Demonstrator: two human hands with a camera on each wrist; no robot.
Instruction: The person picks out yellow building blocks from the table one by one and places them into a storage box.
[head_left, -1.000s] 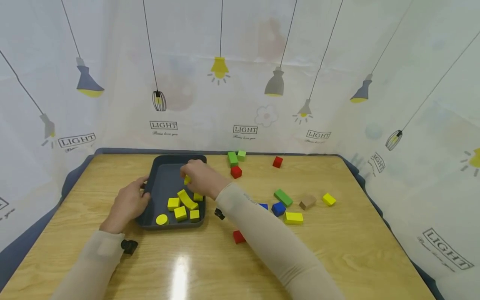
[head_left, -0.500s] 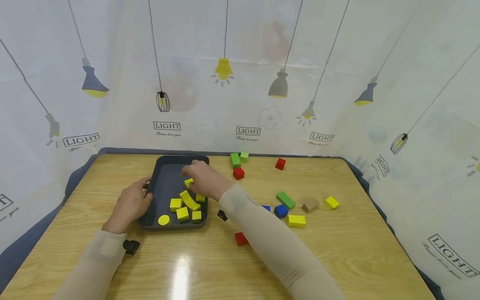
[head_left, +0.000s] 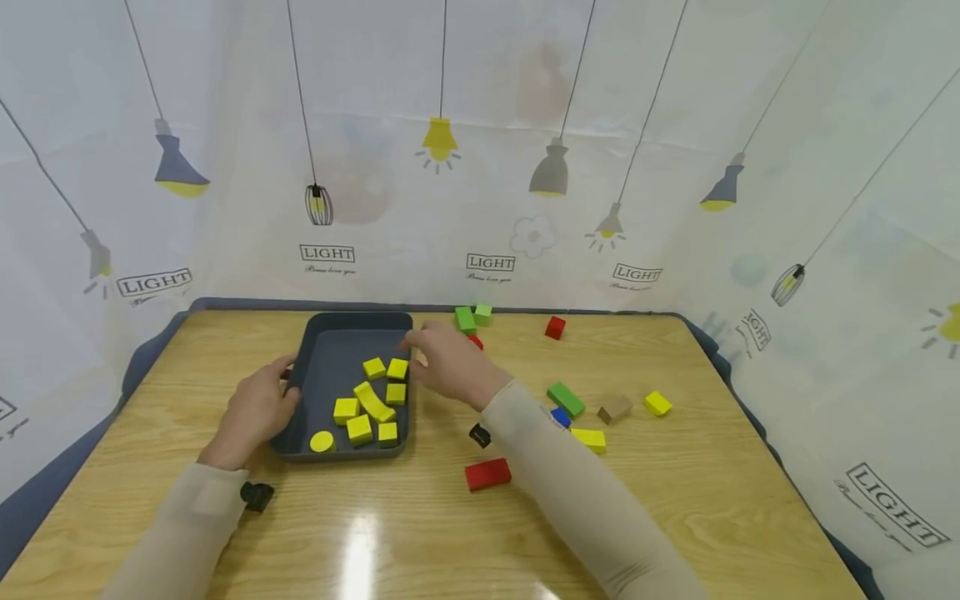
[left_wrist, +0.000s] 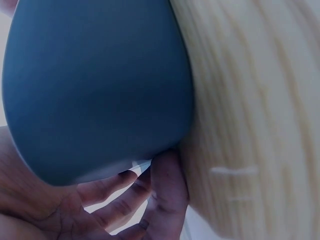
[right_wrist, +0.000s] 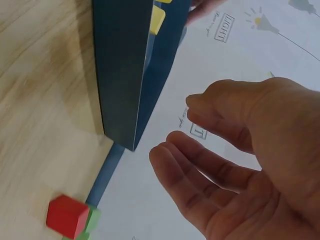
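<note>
A dark grey tray (head_left: pixel 326 358) lies at the left of the table, holding several yellow blocks, among them a curved block (head_left: pixel 372 403) and a round block (head_left: pixel 322 442). My left hand (head_left: pixel 251 412) grips its left rim; in the left wrist view, fingers (left_wrist: pixel 169 192) bend against the outer wall. My right hand (head_left: pixel 457 367) hovers beside the tray's right rim, holding nothing. In the right wrist view its thumb and fingers are parted. Two yellow cubes, one near the rim (head_left: pixel 397 369) and one beside it (head_left: pixel 374 368), sit closest to that hand.
Right of the tray lie a red block (head_left: pixel 487 474), a green block (head_left: pixel 566 399), a brown block (head_left: pixel 615 408), a yellow block (head_left: pixel 657 403) and a partly hidden blue block (head_left: pixel 560 417). Green blocks (head_left: pixel 466 321) and a red cube (head_left: pixel 555 327) sit near the far edge.
My right hand has let go of a yellow block inside the tray and moved right, out past the rim. The left hand has stayed on the tray.
</note>
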